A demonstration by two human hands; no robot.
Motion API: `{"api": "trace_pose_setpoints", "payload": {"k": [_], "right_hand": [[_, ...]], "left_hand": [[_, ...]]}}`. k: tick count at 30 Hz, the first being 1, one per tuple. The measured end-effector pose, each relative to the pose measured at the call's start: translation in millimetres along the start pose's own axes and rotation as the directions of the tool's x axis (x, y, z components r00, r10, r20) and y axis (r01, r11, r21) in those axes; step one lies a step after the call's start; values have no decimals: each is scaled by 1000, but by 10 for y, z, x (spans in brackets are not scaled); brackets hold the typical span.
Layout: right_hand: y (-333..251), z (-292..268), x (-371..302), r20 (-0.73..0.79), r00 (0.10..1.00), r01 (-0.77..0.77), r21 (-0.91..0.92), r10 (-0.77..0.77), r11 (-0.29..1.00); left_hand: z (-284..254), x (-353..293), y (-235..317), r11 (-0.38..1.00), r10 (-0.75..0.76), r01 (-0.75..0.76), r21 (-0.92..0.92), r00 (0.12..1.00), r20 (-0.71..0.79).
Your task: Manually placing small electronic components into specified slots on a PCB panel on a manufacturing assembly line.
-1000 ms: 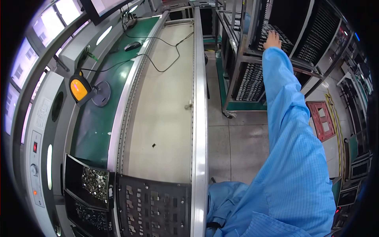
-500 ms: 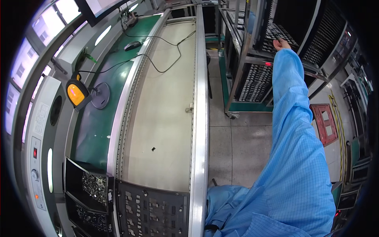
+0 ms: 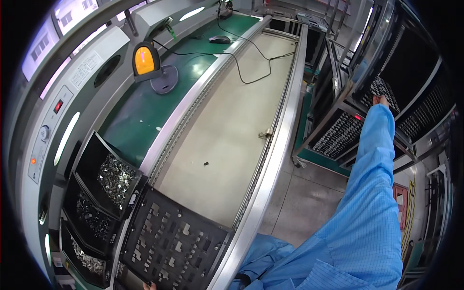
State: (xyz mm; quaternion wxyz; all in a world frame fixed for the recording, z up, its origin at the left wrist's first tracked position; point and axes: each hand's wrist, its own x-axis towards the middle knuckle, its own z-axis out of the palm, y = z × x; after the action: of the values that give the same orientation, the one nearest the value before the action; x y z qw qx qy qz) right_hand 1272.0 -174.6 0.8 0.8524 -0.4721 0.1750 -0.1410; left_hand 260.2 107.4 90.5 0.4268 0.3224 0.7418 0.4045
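My right arm in a blue checked sleeve reaches out to the upper right. At its end, my right hand (image 3: 381, 100) is closed at the front edge of a board with rows of small silver parts (image 3: 385, 88), inside a black slotted rack (image 3: 411, 63). Its fingers are small and partly hidden by the hand. Only the fingertips of my left hand (image 3: 150, 286) show, at the lower edge of the picture. They are beside the near edge of a black fixture plate (image 3: 169, 237) with cutouts and silver pieces; whether they grip it is hidden.
Three black bins of small metal parts (image 3: 116, 181) stand left of the plate. A pale conveyor bed (image 3: 212, 145) with a metal rail (image 3: 278, 164) runs away from me, bearing a tiny black piece (image 3: 206, 164) and a cable. Beyond are a yellow-black scanner (image 3: 146, 60) and a mouse (image 3: 220, 39).
The view has swung, so the bench sits further right and more of the plate and bins shows. My left fingertips have come into view. My right hand stays at the rack.
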Motion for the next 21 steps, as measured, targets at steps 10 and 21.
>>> {"api": "trace_pose_setpoints", "payload": {"k": [10,21], "right_hand": [[-829,-625,-1079,683,628,427,99,-374,899],[-1103,-923,-3683,466,858,118,226,-214,967]], "left_hand": [[-128,235,-324,990,-103,109,-88,992,72],[-239,66,-310,984,30,16,-178,968,251]]}}
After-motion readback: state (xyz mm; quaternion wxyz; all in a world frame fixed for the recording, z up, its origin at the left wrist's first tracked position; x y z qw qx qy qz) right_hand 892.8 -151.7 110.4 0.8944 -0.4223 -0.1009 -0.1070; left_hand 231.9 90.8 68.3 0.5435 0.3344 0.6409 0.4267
